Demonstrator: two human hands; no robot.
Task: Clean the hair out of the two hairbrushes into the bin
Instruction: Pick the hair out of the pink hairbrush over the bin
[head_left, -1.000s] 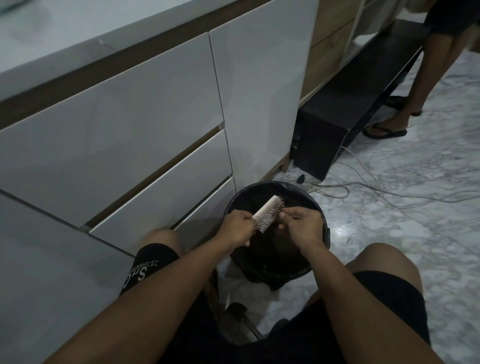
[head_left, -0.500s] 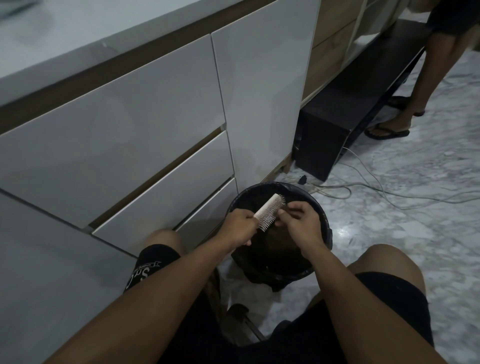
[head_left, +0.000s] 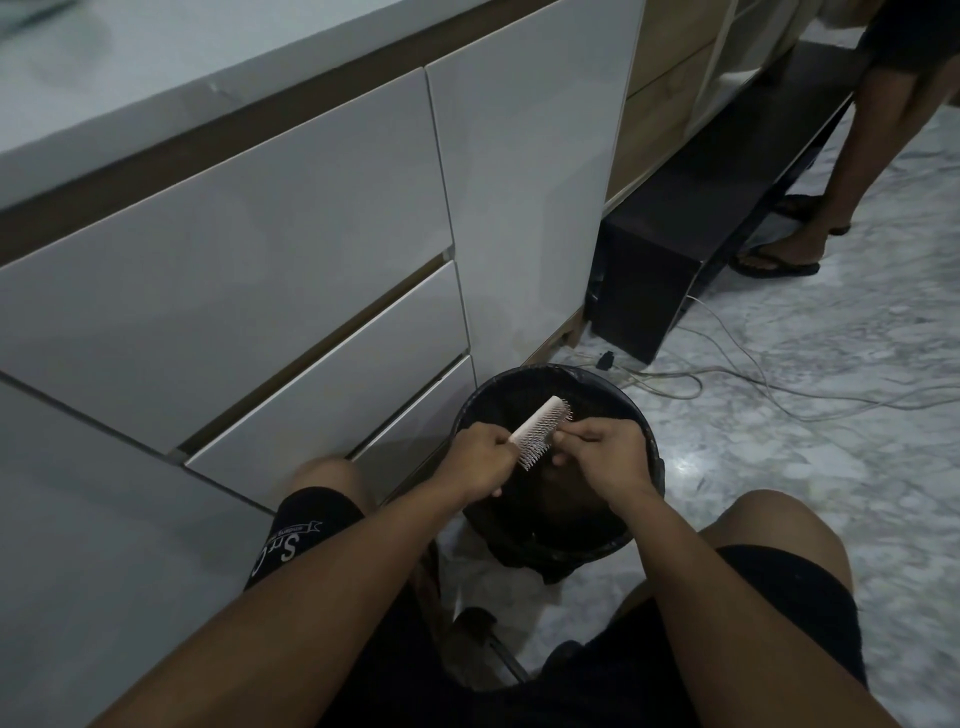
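A pale hairbrush (head_left: 540, 427) is held over the round black bin (head_left: 644, 467), bristles facing right and down. My left hand (head_left: 480, 457) grips its handle, which the fingers hide. My right hand (head_left: 605, 454) has its fingertips curled in against the bristles, pinching at them; any hair there is too small to make out. The bin stands on the floor between my knees. Only one hairbrush is in view.
White cabinet drawers (head_left: 311, 291) run along the left, close to the bin. A dark low bench (head_left: 691, 223) sits behind, with loose cables (head_left: 753, 384) on the marble floor. Another person's legs in sandals (head_left: 779, 260) stand at the upper right.
My right hand's fingers have shifted slightly along the bristles while the left hand keeps the brush over the bin. The view has drifted a little.
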